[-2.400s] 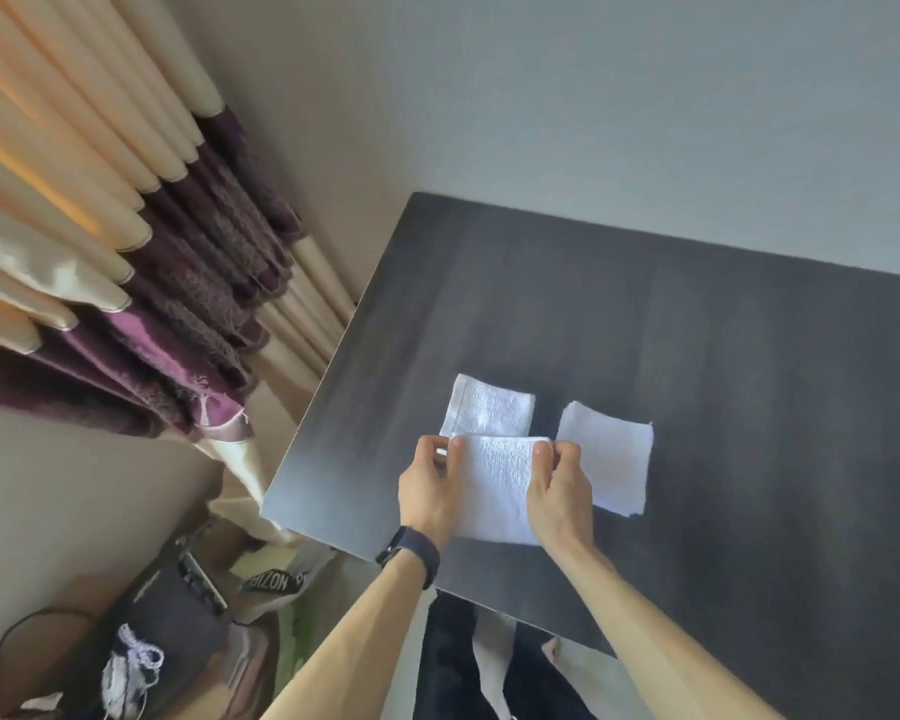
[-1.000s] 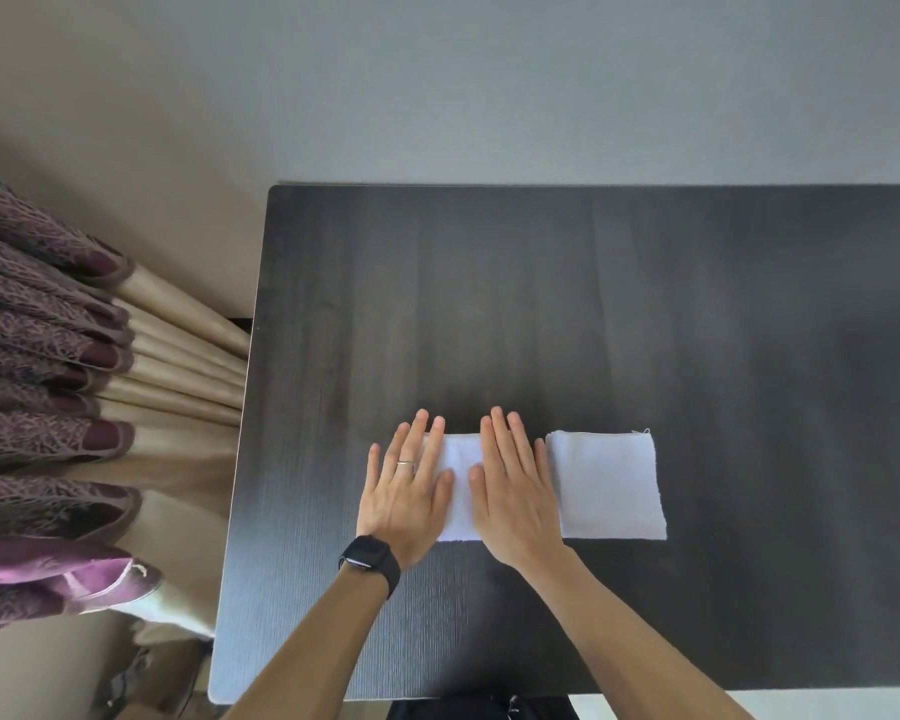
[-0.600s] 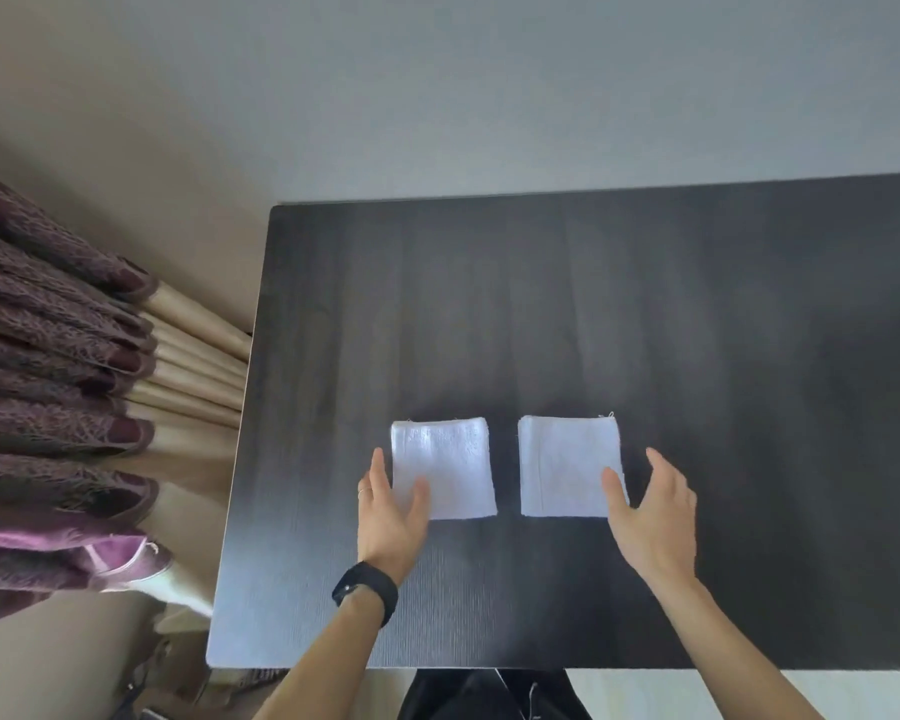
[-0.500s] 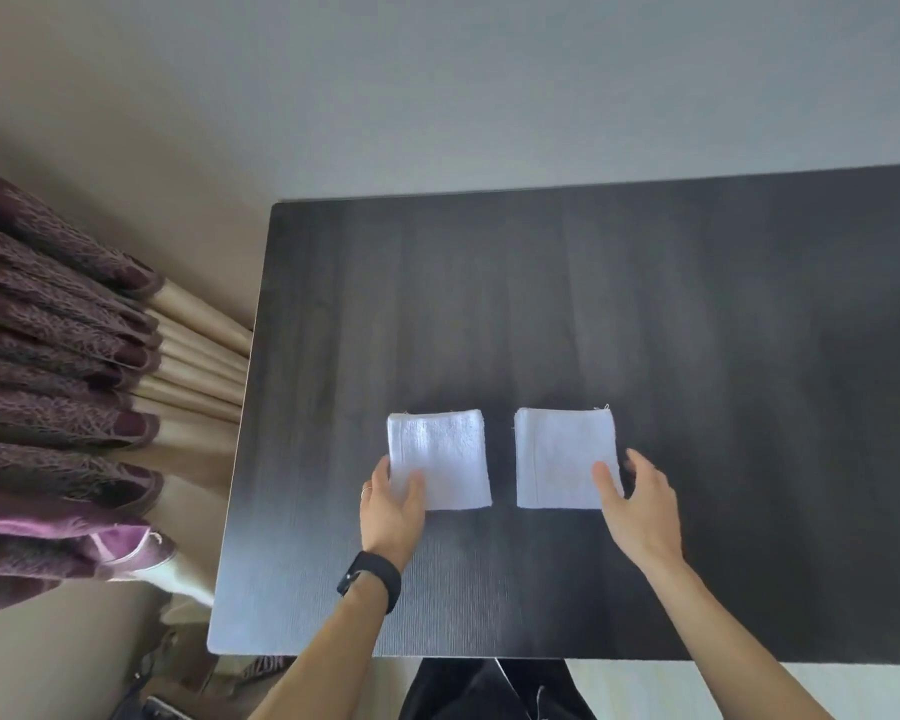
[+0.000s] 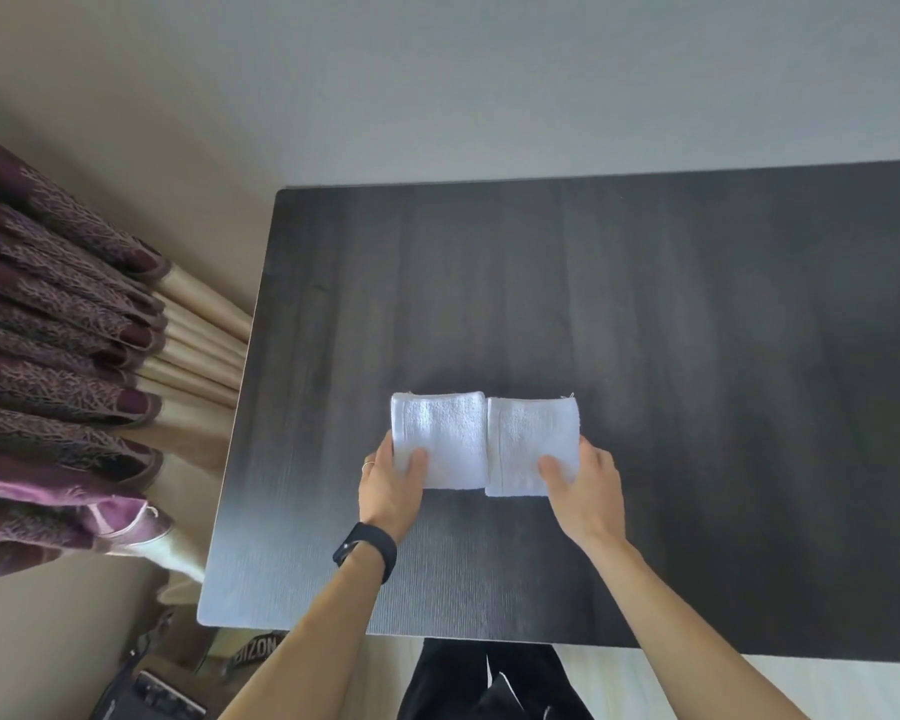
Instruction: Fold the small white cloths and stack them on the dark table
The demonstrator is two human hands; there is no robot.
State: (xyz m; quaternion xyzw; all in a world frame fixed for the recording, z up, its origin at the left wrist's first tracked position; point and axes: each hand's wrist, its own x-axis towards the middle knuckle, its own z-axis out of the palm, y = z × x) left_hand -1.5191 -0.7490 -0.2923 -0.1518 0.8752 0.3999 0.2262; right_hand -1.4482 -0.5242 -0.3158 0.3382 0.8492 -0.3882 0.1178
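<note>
To the far left, the purple and cream curtains (image 5: 68,356) are hung well clear of the work, and a dark bag (image 5: 146,688) is seen on the floor below the table's near-left corner; neither is in the way. On the dark table (image 5: 697,330) the gap seen half a second ago between the two folded cloths is now closed: the left white cloth (image 5: 445,433) and the right white cloth (image 5: 528,439) are brought edge to edge, touching along their inner sides. The left hand (image 5: 391,491), a black watch (image 5: 366,550) worn on its wrist, is now clamped on the left cloth's near-left corner, thumb laid on top and fingers tucked out of sight at the edge. Across on the other side, the right hand (image 5: 585,493) is closed on the right cloth's near-right corner in the same manner. Both cloths are judged folded and gathered, so stacking is taken to be the step in hand, with one cloth to be lifted onto the other. The tabletop around them is bare; nothing is found blocking the lift. The only risk judged here is a fold being sprung open if a cloth is raised by one corner alone.
</note>
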